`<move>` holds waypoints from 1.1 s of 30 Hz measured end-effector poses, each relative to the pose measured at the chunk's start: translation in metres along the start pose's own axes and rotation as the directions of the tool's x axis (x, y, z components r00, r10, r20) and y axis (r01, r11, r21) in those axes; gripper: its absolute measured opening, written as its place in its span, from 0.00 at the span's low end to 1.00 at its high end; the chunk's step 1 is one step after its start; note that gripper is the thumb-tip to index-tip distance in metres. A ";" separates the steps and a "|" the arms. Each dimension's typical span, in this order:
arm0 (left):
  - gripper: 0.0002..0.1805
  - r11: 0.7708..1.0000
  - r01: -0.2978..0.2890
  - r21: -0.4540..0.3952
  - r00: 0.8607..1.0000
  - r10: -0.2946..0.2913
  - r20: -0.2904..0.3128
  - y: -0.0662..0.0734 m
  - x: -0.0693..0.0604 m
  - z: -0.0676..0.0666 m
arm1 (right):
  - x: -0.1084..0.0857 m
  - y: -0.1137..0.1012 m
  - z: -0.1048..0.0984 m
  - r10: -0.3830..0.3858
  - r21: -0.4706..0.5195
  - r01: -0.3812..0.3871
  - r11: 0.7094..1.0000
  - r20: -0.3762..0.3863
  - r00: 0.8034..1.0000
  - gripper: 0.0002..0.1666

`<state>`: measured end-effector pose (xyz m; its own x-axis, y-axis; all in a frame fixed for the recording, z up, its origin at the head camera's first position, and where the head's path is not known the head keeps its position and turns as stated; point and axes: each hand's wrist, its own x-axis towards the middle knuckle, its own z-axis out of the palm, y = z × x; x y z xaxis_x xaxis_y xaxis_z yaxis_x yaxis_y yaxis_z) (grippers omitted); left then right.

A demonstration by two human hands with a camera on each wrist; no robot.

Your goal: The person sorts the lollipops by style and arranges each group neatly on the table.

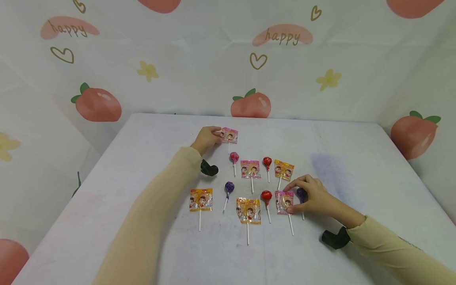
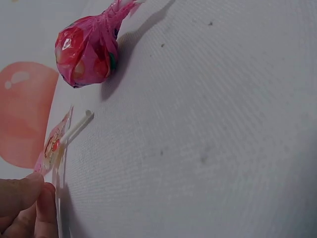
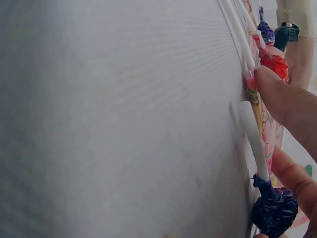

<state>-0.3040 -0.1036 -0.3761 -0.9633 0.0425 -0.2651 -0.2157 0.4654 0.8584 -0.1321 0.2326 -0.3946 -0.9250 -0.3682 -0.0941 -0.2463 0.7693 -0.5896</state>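
Observation:
At the back of the table my left hand (image 1: 208,139) pinches the edge of a flat lollipop in a pink printed wrapper (image 1: 229,135); its stick points toward me. The left wrist view shows thumb and finger at the wrapper's corner, with a round pink lollipop (image 2: 86,52) close by. My right hand (image 1: 315,198) holds another pink-wrapped flat lollipop (image 1: 283,202) between thumb and fingers at its edges, low on the table. A round purple lollipop (image 1: 301,194) lies beneath that hand, partly hidden; in the right wrist view its dark wrapper (image 3: 275,213) is beside the fingers.
Between the hands lie round red lollipops (image 1: 266,195), a purple one (image 1: 229,187) and another pink flat one (image 1: 250,169). Yellow-wrapped flat lollipops (image 1: 248,210) are at the front, left and back right. A patterned cloth (image 1: 199,51) hangs behind the white table (image 1: 221,257).

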 end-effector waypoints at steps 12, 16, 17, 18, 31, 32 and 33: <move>0.26 1.000 -0.012 0.005 1.000 0.012 -0.002 -0.001 -0.002 0.004 | 0.000 -0.001 -0.001 0.025 -0.010 -0.025 1.000 0.011 1.000 0.28; 0.26 1.000 -0.011 0.004 1.000 0.011 0.005 0.000 -0.001 0.004 | 0.000 -0.001 -0.001 0.019 -0.015 -0.019 1.000 0.009 1.000 0.28; 0.26 1.000 -0.010 0.000 1.000 0.010 0.009 0.001 -0.002 0.004 | 0.000 -0.001 -0.001 0.017 -0.016 -0.017 1.000 0.009 1.000 0.28; 0.26 1.000 -0.010 0.001 1.000 0.010 0.012 0.001 -0.002 0.004 | -0.001 -0.001 -0.001 0.015 -0.016 -0.015 1.000 0.009 1.000 0.28; 0.25 1.000 0.004 -0.031 0.999 -0.003 0.038 0.002 -0.002 0.010 | 0.000 -0.003 -0.002 0.004 -0.012 -0.004 1.000 0.007 1.000 0.28; 0.25 0.999 0.008 -0.031 0.999 -0.007 0.042 0.002 -0.002 0.009 | 0.000 -0.002 -0.002 0.003 -0.013 -0.003 1.000 0.007 1.000 0.28; 0.25 0.999 0.013 -0.036 0.999 -0.011 0.046 0.002 -0.001 0.009 | 0.000 -0.002 -0.002 0.001 -0.013 -0.001 1.000 0.007 1.000 0.28</move>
<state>-0.3016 -0.0946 -0.3776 -0.9525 0.0779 -0.2944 -0.2335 0.4339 0.8702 -0.1318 0.2318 -0.3917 -0.9229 -0.3716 -0.1004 -0.2496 0.7763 -0.5789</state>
